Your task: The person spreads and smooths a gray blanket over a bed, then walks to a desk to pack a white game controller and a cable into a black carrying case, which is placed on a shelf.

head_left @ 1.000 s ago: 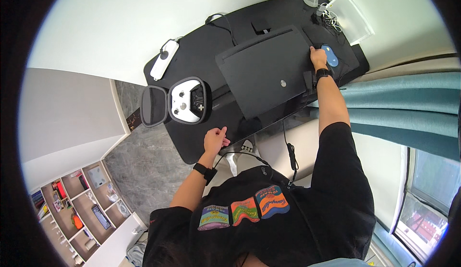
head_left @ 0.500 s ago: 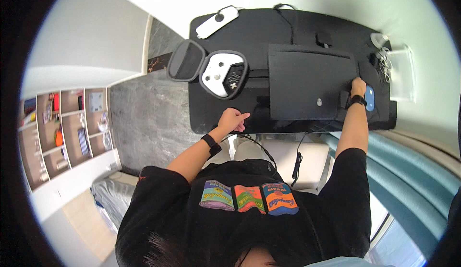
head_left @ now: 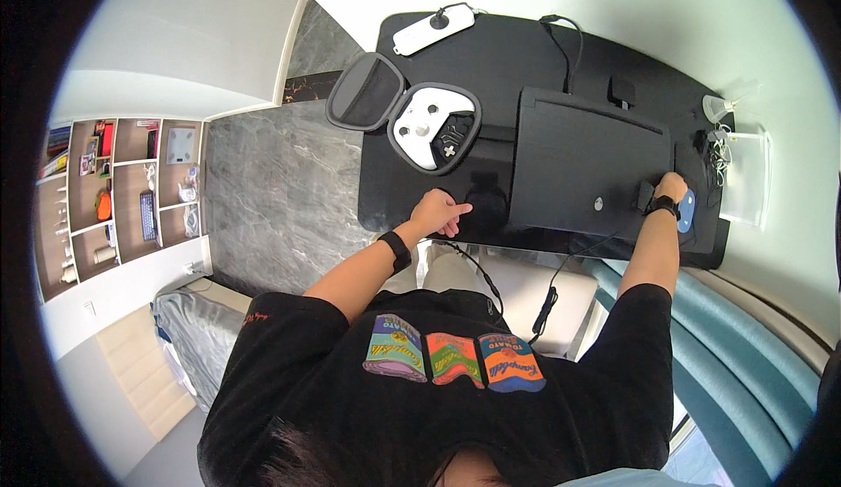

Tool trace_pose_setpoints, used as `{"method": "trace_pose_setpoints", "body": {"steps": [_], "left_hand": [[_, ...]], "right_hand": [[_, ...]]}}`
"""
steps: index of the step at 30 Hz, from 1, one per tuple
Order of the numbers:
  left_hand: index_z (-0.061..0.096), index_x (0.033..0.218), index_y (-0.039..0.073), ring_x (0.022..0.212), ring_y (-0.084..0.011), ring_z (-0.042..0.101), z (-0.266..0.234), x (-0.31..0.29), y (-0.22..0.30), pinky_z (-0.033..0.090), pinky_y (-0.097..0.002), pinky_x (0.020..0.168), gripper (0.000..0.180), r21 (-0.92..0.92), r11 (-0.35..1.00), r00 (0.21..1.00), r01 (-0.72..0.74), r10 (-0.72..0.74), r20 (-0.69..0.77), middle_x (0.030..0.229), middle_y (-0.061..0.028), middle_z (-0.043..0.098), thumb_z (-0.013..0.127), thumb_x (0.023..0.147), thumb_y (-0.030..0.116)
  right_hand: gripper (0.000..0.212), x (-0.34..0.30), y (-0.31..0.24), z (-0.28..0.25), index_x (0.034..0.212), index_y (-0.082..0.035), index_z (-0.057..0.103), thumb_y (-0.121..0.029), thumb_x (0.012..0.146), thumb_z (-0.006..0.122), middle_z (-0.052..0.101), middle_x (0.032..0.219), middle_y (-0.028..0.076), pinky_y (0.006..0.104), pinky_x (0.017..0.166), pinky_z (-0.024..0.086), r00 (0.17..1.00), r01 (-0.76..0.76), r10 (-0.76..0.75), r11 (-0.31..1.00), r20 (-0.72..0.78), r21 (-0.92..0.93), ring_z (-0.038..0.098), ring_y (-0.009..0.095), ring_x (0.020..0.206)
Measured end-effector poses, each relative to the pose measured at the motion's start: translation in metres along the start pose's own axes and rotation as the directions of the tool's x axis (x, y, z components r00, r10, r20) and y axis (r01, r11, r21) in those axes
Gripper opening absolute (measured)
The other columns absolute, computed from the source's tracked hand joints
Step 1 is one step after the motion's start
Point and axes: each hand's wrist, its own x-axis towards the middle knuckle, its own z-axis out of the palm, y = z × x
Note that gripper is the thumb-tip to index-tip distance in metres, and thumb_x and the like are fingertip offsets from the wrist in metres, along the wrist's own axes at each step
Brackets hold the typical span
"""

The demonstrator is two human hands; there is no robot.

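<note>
My left hand (head_left: 441, 213) hovers over or rests at the desk's front edge, holding nothing visible. Its thumb is stretched out to the right, away from the loosely bent fingers. To its right lies a closed black laptop (head_left: 574, 163). My right hand (head_left: 672, 187) is closed at the laptop's right side, and what is in its fingers, if anything, is hidden. Beside that hand is a small black block (head_left: 646, 196). A blue rounded object (head_left: 687, 211), partly covered by my wrist, lies just to the right.
An open grey case (head_left: 365, 93) holds a white game controller (head_left: 422, 126). Behind it sits a white power strip (head_left: 434, 31) with a plug in it. A clear plastic box (head_left: 746, 180) and coiled cables (head_left: 721, 151) are at far right. A black cord (head_left: 545, 312) hangs before the desk.
The whole view has shifted and turned a little, so the desk appears farther right and tilted. Both hands keep about the same places relative to the laptop and case.
</note>
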Motion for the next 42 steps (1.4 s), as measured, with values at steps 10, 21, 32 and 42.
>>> {"method": "trace_pose_setpoints", "body": {"steps": [10, 21, 32, 42], "left_hand": [[0.058, 0.065, -0.003, 0.048, -0.0186, 0.062, -0.001, 0.014, -0.009, 0.047, -0.0248, 0.041, 0.041, 0.082, 0.997, 0.998, -0.007, 0.002, 0.059, 0.06, -0.0151, 0.063, 0.061, 0.082, 0.035], [0.053, 0.114, 0.004, 0.089, -0.015, 0.057, 0.006, -0.075, 0.054, 0.042, -0.0295, 0.078, 0.052, -0.044, 0.882, 0.711, -0.47, 0.408, 0.573, 0.097, -0.0068, 0.063, 0.031, 0.094, 0.046], [0.061, 0.08, 0.0, 0.069, -0.0254, 0.056, -0.142, -0.253, 0.036, 0.043, -0.0341, 0.065, 0.031, 0.273, 0.539, 0.603, -0.796, 0.673, 0.429, 0.068, -0.0102, 0.059, 0.045, 0.091, 0.024], [0.052, 0.104, 0.001, 0.099, -0.0181, 0.053, -0.266, -0.327, -0.019, 0.039, -0.0295, 0.088, 0.035, -0.203, 0.221, 0.188, -0.954, 0.967, 0.172, 0.11, -0.0063, 0.049, 0.035, 0.096, 0.031]], "right_hand": [[0.014, -0.131, 0.008, -0.043, 0.088, -0.002, 0.053, -0.015, 0.091, 0.05, 0.062, 0.083, 0.008, 0.0248, 0.073, 0.041, 0.833, 0.546, -0.045, 0.224, -0.551, 0.807, 0.054, 0.013, 0.075], [0.007, -0.451, -0.04, -0.101, 0.081, -0.003, 0.055, 0.002, 0.076, 0.058, 0.059, 0.083, 0.008, 0.0274, 0.063, 0.043, 0.485, 0.872, -0.686, 0.328, -0.543, 0.364, 0.056, 0.019, 0.071], [0.014, -0.643, -0.12, -0.079, 0.086, -0.004, 0.055, -0.013, 0.077, 0.061, 0.057, 0.078, 0.014, 0.0391, 0.06, 0.045, 0.187, 0.876, -0.975, 0.113, -0.116, 0.468, 0.055, 0.034, 0.072], [0.037, -0.692, -0.169, -0.036, 0.114, -0.008, 0.054, -0.024, 0.082, 0.062, 0.055, 0.109, 0.009, 0.0303, 0.079, 0.043, 0.189, 0.759, -0.966, 0.258, 0.177, 0.598, 0.052, 0.021, 0.095]]}}
